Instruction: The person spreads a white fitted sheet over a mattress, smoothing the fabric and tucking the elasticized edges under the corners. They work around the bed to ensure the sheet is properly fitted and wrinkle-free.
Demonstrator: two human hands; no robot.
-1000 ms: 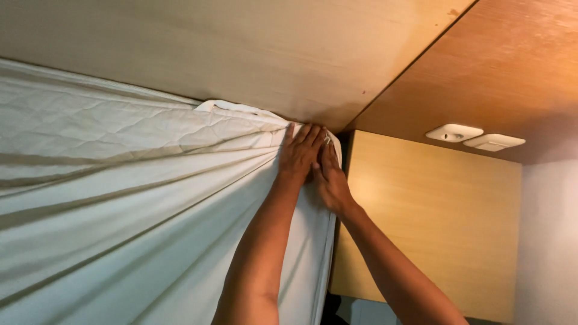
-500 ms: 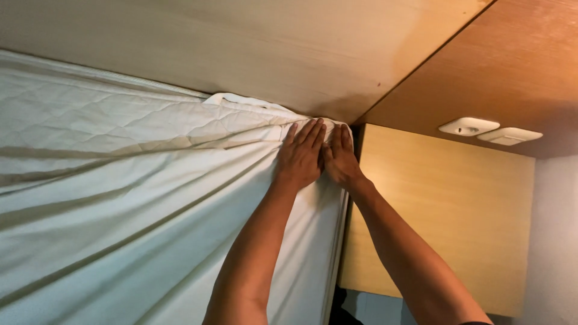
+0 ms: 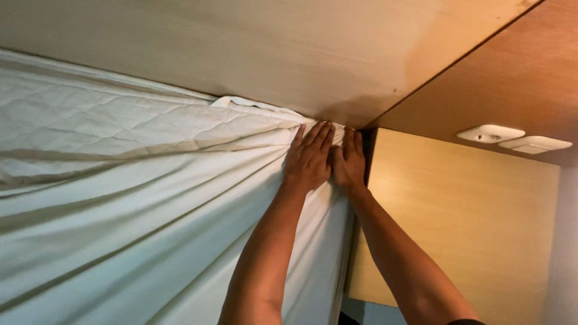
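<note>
where both palms pressed before, left hand point(image 3: 310, 157) and right hand point(image 3: 349, 161) stay on sheet point(image 3: 180, 229).

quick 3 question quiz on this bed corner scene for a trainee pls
1. True or false: the left hand and the right hand lie flat, side by side, on the mattress corner.
2. What covers most of the quilted mattress?
A. a white sheet, pulled into long creases running toward the corner
B. a dark blanket
C. nothing
3. Fill in: the two white fittings sit on the ____ wooden panel, right of the hands.

Key
1. True
2. A
3. darker
</note>
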